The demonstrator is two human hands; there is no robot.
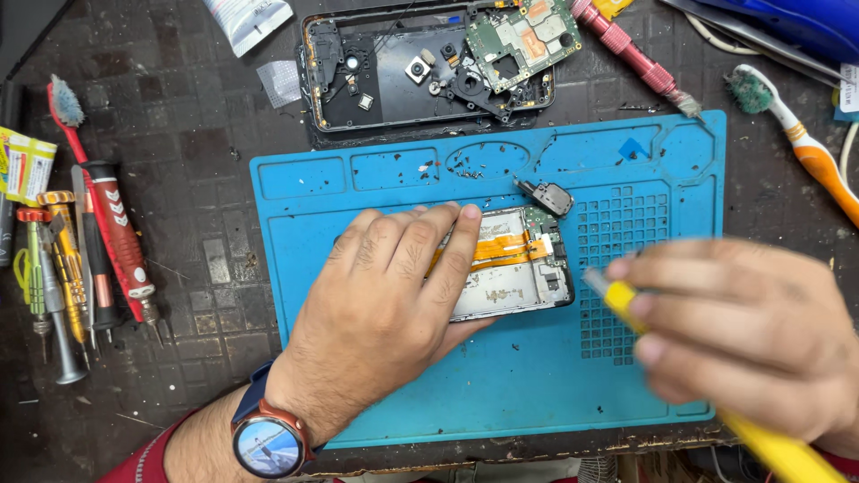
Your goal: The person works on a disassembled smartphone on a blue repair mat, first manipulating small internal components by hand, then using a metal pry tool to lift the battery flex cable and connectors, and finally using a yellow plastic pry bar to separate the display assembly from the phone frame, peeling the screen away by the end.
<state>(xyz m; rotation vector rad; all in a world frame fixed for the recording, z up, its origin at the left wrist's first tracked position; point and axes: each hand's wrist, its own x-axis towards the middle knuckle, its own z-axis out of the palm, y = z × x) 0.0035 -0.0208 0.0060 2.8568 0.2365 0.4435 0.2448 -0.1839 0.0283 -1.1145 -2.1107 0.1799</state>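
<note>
- The left hand (394, 295) lies palm down, fingers spread flat over the opened phone (514, 268), pinning it to the blue mat (501, 385) rather than gripping it.
- The right hand (743, 331) (blurred) is closed around a yellow-handled tool (761, 438), its tip just beside the phone's right end.
- The phone's open body shows an orange flex cable (501, 250).
- Behind the mat, a black back cover (403, 76) holds a green circuit board (523, 40) and small loose parts.

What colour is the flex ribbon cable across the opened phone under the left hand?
Orange, on the flex ribbon cable across the opened phone; head view.
</note>
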